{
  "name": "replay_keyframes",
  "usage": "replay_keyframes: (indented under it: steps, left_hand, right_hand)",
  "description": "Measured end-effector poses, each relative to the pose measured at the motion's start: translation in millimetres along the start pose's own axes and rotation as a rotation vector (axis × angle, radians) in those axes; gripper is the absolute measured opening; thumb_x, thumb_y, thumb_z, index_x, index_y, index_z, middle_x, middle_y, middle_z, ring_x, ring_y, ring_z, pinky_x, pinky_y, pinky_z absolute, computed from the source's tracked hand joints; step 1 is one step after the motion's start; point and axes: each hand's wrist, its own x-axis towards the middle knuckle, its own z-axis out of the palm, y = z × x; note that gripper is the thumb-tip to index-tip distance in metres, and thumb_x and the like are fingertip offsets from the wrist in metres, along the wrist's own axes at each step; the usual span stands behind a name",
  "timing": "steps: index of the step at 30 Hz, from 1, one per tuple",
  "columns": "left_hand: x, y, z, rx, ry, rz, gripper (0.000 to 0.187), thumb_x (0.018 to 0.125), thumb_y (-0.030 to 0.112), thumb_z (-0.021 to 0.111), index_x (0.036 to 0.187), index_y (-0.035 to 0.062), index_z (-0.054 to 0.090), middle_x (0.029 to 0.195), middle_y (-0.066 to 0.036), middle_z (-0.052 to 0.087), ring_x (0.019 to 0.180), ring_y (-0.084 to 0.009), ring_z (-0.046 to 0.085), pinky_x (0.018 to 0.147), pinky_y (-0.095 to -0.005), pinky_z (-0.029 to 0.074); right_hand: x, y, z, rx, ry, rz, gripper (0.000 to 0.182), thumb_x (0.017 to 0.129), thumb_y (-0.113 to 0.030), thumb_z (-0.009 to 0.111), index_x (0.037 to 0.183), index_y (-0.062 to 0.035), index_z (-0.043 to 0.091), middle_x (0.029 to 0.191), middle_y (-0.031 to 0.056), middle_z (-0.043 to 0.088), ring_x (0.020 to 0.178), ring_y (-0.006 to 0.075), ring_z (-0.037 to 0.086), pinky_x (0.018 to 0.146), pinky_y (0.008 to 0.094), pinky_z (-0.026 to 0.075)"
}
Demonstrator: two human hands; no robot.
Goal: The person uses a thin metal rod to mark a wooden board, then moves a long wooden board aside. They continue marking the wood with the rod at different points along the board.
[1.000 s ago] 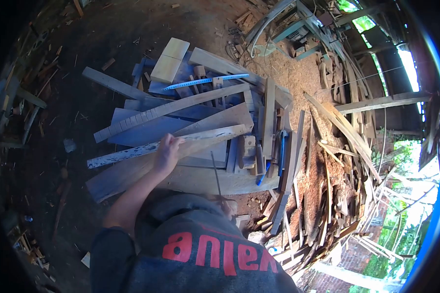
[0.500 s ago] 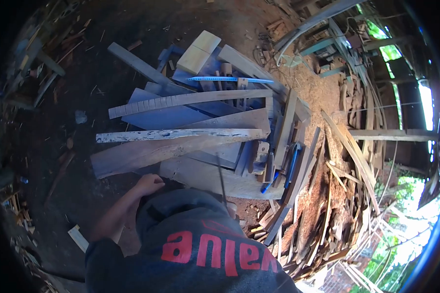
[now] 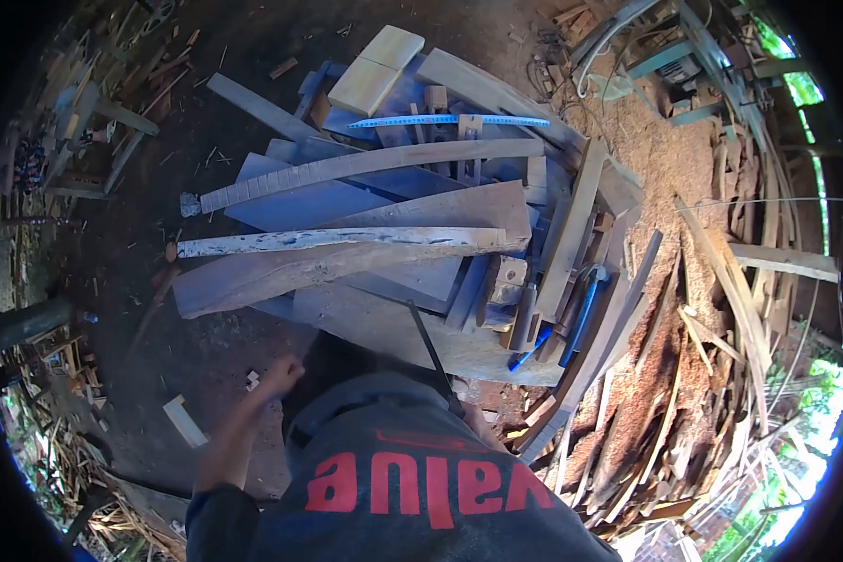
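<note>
My left hand hangs at the near left of the wood pile, slightly blurred, its fingers curled in and nothing visible in them. My right hand, partly hidden by my shirt, is closed on the near end of a long thin dark-bladed tool. Its blade slants up and left over a wide pale board. Beyond lie a rough-edged plank, a white-edged strip and a curved strip with evenly spaced cross marks at its left end.
A measuring tape stretches across the pile, near two pale wood blocks. At the right lie a blue pen and a blue-handled tool. Sawdust and offcuts cover the ground on the right; a loose pale piece lies at left.
My left hand has dropped back from the rough-edged plank's near edge. My right hand has come further into view with the dark-bladed tool. The camera view has shifted.
</note>
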Motion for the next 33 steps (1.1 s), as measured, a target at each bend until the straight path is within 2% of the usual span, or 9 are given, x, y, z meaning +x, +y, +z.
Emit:
replay_keyframes:
  steps: [4,6,8,12,14,16,19,29,33]
  left_hand:
    - [-56,8,-6,-0.283,-0.312,-0.288,0.017,0.089,0.02,0.062,0.099,0.0075,0.065,0.091,-0.004,0.064,0.084,-0.0159,0.061,0.073,-0.0348,0.049]
    - [-59,45,-1,0.159,-0.511,-0.56,0.027,0.086,0.019,0.064,0.109,0.0051,0.065,0.102,-0.013,0.067,0.094,-0.0249,0.063,0.081,-0.0395,0.05]
    - [-45,84,3,0.662,-0.411,-0.203,0.027,0.085,0.021,0.064,0.107,0.0048,0.064,0.102,-0.017,0.065,0.096,-0.0325,0.062,0.081,-0.0425,0.049]
    - [7,149,5,0.215,0.059,0.457,0.016,0.087,0.016,0.06,0.098,0.0036,0.059,0.095,-0.016,0.06,0.088,-0.0367,0.06,0.075,-0.0439,0.047]
    - [11,213,-7,0.163,0.124,0.508,0.013,0.086,0.013,0.061,0.095,0.0042,0.058,0.093,-0.014,0.058,0.085,-0.0351,0.06,0.072,-0.0417,0.047]
    - [31,231,-14,0.198,0.276,0.792,0.016,0.084,0.012,0.066,0.097,0.0041,0.059,0.087,-0.011,0.056,0.079,-0.0253,0.058,0.07,-0.0363,0.046]
    - [48,254,-26,0.284,0.454,1.024,0.019,0.082,0.014,0.069,0.098,0.0069,0.061,0.094,-0.008,0.057,0.085,-0.0253,0.057,0.072,-0.0362,0.046]
    - [107,270,-25,0.601,0.765,0.981,0.06,0.08,0.038,0.071,0.131,0.0151,0.049,0.121,-0.01,0.048,0.115,-0.0303,0.044,0.096,-0.0463,0.032]
    - [110,266,-19,0.692,0.82,0.967,0.064,0.08,0.043,0.07,0.134,0.0173,0.047,0.123,-0.01,0.047,0.115,-0.0305,0.044,0.098,-0.0461,0.031]
  right_hand:
    - [13,1,-23,-0.139,-0.023,-0.194,0.015,0.077,-0.011,0.058,0.091,-0.0038,0.058,0.065,0.0107,0.054,0.059,0.0244,0.054,0.055,0.0385,0.041]
    - [23,12,-33,-0.171,-0.058,-0.05,0.013,0.077,-0.005,0.063,0.087,-0.0023,0.056,0.074,0.0176,0.056,0.065,0.0348,0.057,0.059,0.0408,0.044]
    - [20,-68,-32,-0.313,0.089,-0.217,0.01,0.083,-0.008,0.061,0.085,-0.0023,0.054,0.069,0.0122,0.053,0.062,0.0278,0.056,0.057,0.038,0.044]
    - [46,-120,-31,-0.368,0.348,-0.367,0.011,0.09,-0.011,0.059,0.085,-0.0032,0.053,0.063,0.01,0.049,0.057,0.0203,0.053,0.054,0.035,0.042]
    - [65,-124,-24,-0.351,0.364,-0.368,0.01,0.09,-0.011,0.059,0.086,-0.0034,0.053,0.062,0.0086,0.049,0.055,0.0194,0.051,0.054,0.0343,0.042]
    - [83,-123,-18,-0.393,0.424,-0.374,0.015,0.09,-0.013,0.061,0.088,-0.0016,0.052,0.069,0.0161,0.053,0.062,0.0365,0.058,0.056,0.0418,0.044]
    - [107,-97,-9,-0.423,0.466,-0.417,0.014,0.091,-0.013,0.06,0.092,-0.0019,0.053,0.07,0.015,0.056,0.062,0.0349,0.06,0.056,0.0407,0.045]
    - [125,-61,1,-0.154,0.513,-0.488,0.03,0.099,-0.03,0.044,0.102,0.0001,0.049,0.056,0.0016,0.051,0.044,0.0098,0.05,0.043,0.024,0.039]
    - [127,-58,4,-0.172,0.562,-0.62,0.031,0.099,-0.029,0.045,0.104,0.0016,0.047,0.054,0.0023,0.051,0.043,0.0098,0.05,0.042,0.0239,0.04]
